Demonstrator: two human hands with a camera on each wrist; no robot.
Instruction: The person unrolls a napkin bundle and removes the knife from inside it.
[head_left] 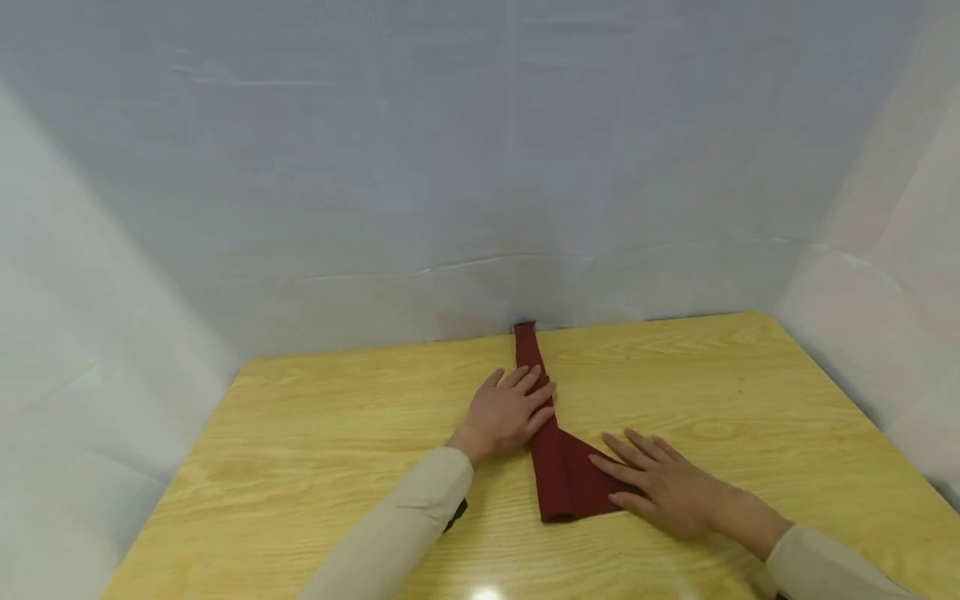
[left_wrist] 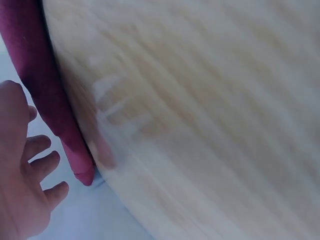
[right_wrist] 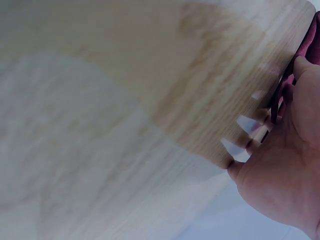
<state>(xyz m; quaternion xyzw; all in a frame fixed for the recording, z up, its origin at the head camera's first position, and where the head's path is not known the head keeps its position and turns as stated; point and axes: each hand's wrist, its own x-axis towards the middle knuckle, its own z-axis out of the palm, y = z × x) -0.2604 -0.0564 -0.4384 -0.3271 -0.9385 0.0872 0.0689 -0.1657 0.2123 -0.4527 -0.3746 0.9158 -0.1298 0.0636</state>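
Head view: red cloth [head_left: 553, 483] lies beneath left fingers [head_left: 542, 393].

Left hand [head_left: 506, 415]: palm down, fingers spread, placed farther forward | left forearm [head_left: 393, 525]: angled forward and rightward | right hand [head_left: 675, 493]: palm down, fingers extended, nearer the body | right forearm [head_left: 828, 562]: angled forward and leftward | hands apart

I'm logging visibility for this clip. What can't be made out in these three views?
Head view: the stretch of red cloth under the left hand, covered by its fingers.
Head view: the cloth's right tip, covered by the right hand.
Head view: the dark item by the left sleeve, too small to identify.
Head view: the near edge of the table, cut off below.
Left wrist view: one cloth end, cut off at top left.
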